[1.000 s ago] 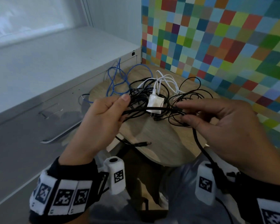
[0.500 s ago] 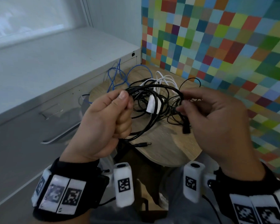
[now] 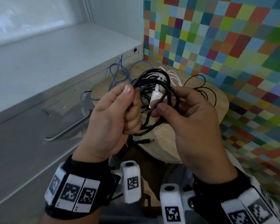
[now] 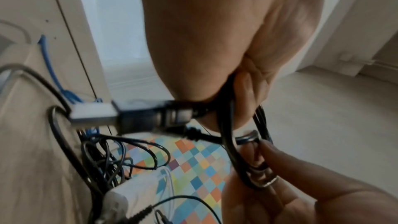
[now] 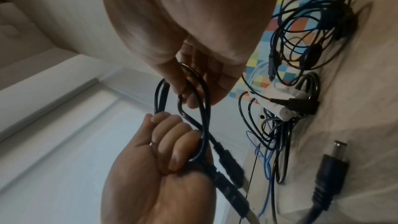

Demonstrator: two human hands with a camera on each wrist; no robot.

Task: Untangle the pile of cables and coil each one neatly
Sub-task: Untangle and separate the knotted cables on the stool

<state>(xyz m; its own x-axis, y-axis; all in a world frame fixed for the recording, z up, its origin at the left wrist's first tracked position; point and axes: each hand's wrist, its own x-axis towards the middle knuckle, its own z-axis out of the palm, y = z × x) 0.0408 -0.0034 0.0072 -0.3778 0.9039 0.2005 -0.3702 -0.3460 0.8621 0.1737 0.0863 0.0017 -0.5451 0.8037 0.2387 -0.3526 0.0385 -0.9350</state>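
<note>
At frame centre, the left hand (image 3: 113, 113) clenches the black cable (image 3: 166, 88) coil and the right hand (image 3: 189, 113) pinches its loops; the loops may snag the pile (image 3: 153, 94) below and drag it off the round table (image 3: 200, 143)

Black cable (image 5: 203, 101) loops between both hands.

black cable (image 3: 166, 88) looped, lifted | blue (image 3: 118, 70), white (image 3: 171, 75) cables tangled on table (thin black too)
</note>
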